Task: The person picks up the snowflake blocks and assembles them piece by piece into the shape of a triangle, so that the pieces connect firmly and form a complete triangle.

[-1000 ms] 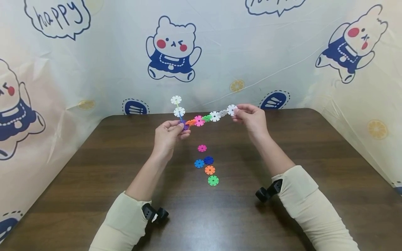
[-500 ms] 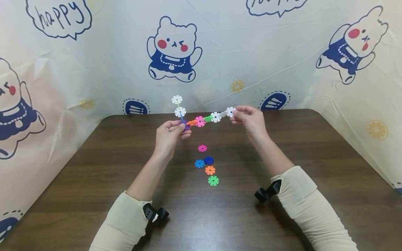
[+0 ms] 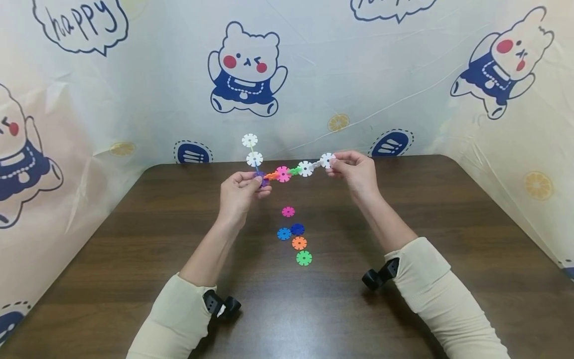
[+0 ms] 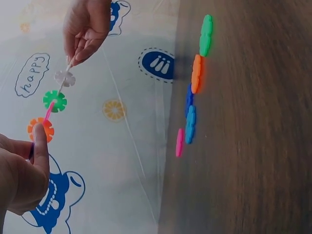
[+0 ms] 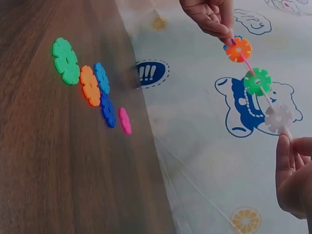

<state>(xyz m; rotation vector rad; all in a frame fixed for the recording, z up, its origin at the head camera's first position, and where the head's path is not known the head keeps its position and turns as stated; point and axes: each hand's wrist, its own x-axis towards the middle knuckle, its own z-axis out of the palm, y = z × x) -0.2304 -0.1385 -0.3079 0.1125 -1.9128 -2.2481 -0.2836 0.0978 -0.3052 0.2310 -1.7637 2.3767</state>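
A chain of slotted snowflake discs hangs in the air between both hands. My left hand [image 3: 235, 197] pinches the purple disc [image 3: 262, 180] at the chain's bend, partly covered by the thumb. Above it rise a white disc [image 3: 254, 159] and another white disc at the tip. Toward the right run an orange disc [image 5: 239, 49], a pink disc [image 3: 283, 174], a green disc [image 5: 257, 81], a white disc [image 3: 306, 169] and a pale, whitish disc [image 5: 279, 118] seen edge-on from the head. My right hand [image 3: 358, 175] pinches the white end disc [image 3: 326, 160] between thumb and fingers.
Loose discs lie on the brown wooden table [image 3: 170, 239] below the hands: pink [image 3: 288, 212], light blue [image 3: 284, 234], dark blue [image 3: 298, 229], orange [image 3: 299, 243] and green [image 3: 304, 258]. A printed cloth [image 3: 314, 75] stands behind the table and along its sides.
My right hand has shifted slightly to the left with the white end disc, closer to my left hand. Both hands keep their pinch, and the loose discs lie where they were.
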